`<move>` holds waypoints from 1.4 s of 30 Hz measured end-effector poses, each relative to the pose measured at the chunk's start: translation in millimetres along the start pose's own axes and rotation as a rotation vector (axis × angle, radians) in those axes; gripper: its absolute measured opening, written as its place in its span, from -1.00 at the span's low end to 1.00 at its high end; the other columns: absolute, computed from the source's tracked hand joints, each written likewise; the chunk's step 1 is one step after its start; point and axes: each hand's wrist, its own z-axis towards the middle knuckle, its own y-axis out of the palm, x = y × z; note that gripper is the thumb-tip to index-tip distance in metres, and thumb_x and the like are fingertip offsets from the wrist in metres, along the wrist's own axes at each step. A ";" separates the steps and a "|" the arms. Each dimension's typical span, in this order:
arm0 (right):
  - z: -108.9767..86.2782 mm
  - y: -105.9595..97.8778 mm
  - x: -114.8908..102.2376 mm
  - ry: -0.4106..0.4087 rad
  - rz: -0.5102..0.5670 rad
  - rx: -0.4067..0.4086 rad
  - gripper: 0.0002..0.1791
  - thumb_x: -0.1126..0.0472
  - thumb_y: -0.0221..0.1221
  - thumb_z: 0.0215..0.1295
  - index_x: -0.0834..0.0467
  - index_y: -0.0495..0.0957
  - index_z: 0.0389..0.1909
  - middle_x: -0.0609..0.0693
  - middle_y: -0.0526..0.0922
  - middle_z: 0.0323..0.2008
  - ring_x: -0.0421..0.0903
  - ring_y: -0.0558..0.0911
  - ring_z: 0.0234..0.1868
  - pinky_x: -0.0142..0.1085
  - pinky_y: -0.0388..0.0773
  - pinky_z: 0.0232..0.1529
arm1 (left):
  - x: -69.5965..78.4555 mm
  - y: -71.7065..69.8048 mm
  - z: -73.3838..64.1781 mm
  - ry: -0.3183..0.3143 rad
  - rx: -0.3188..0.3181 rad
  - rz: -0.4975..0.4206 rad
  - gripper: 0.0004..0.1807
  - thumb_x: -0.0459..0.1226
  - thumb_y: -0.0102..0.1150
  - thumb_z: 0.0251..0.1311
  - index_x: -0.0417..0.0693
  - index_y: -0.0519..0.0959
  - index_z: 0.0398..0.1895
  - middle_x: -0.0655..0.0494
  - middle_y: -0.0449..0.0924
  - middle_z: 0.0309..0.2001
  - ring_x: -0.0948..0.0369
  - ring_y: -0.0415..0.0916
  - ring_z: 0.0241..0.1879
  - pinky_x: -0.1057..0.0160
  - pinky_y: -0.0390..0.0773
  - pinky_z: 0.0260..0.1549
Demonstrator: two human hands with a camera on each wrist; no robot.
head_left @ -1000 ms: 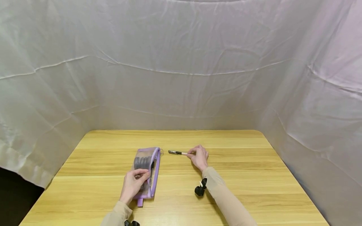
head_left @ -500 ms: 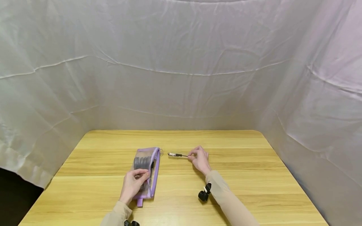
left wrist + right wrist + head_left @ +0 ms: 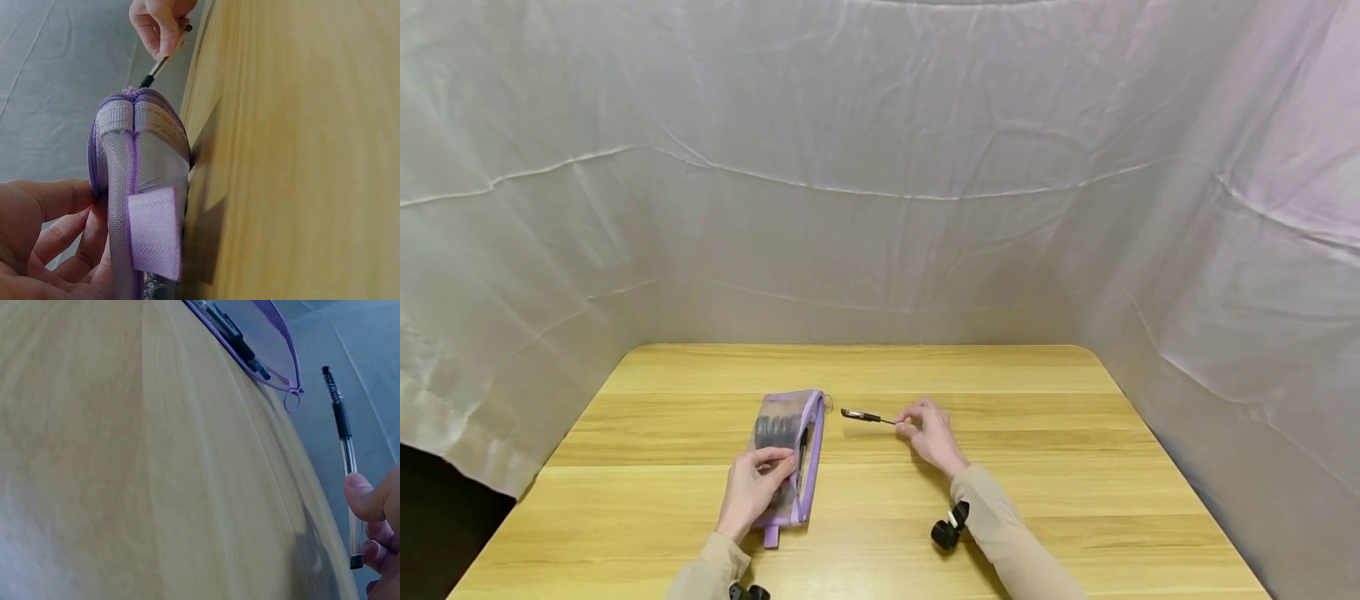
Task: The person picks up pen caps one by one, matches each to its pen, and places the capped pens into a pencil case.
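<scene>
A purple-edged mesh pencil case lies on the table at centre left, its zipper side gaping toward the right. My left hand pinches the edge of its opening between thumb and fingers. Inside the case show a black pen and a dark ribbed shape. My right hand pinches a clear-barrelled pen with a black cap and grip near its rear end. The capped end points left at the case, a short way from its ring, and the pen is raised over the tabletop.
The wood-grain table has rounded far corners. Pale grey cloth hangs behind it and along both sides. A small black wrist camera sits on the right sleeve, close over the table.
My right hand has lifted the pen from the table and shifted slightly nearer to me, the capped end moving a little left. My left hand and the pencil case have stayed put.
</scene>
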 end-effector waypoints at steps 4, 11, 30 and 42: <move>-1.8 0.0 -1.0 -0.033 0.001 -0.021 -0.97 0.29 0.27 0.30 0.12 0.67 -0.29 0.01 0.57 -0.23 -0.06 0.43 -0.20 0.09 0.21 0.19 | -0.2 -0.2 0.0 0.001 0.001 0.000 -0.83 -0.34 0.38 0.19 -0.27 0.75 -0.21 -0.12 0.78 -0.27 0.45 0.53 -0.44 0.47 0.54 -0.46; -4.1 -1.1 -4.1 -0.079 -0.045 -0.048 -0.95 0.28 0.21 0.37 0.12 0.64 -0.27 -0.04 0.55 -0.28 -0.18 0.42 -0.29 -0.16 0.26 0.02 | -0.3 0.2 0.1 -0.014 -0.003 -0.016 -0.83 -0.34 0.38 0.19 -0.29 0.74 -0.20 -0.12 0.78 -0.29 0.44 0.53 -0.46 0.46 0.55 -0.49; -5.9 -8.6 -8.4 -0.150 0.019 -0.197 -0.94 0.38 0.04 0.47 0.26 0.48 -0.21 0.09 0.59 -0.36 -0.21 0.47 -0.37 -0.43 0.45 -0.32 | 1.6 0.5 -0.1 -0.002 0.000 0.006 -0.84 -0.35 0.37 0.20 -0.28 0.74 -0.21 -0.14 0.77 -0.25 0.43 0.53 -0.42 0.46 0.53 -0.47; -5.4 -13.0 -9.7 -0.027 0.363 -0.374 -0.65 0.45 -0.04 0.48 0.42 0.22 0.21 0.28 0.59 -0.23 -0.04 0.69 -0.34 -0.24 0.72 -0.23 | 1.2 1.0 -0.2 0.009 -0.002 0.003 -0.83 -0.36 0.37 0.19 -0.29 0.74 -0.20 -0.15 0.77 -0.26 0.43 0.54 -0.42 0.46 0.55 -0.46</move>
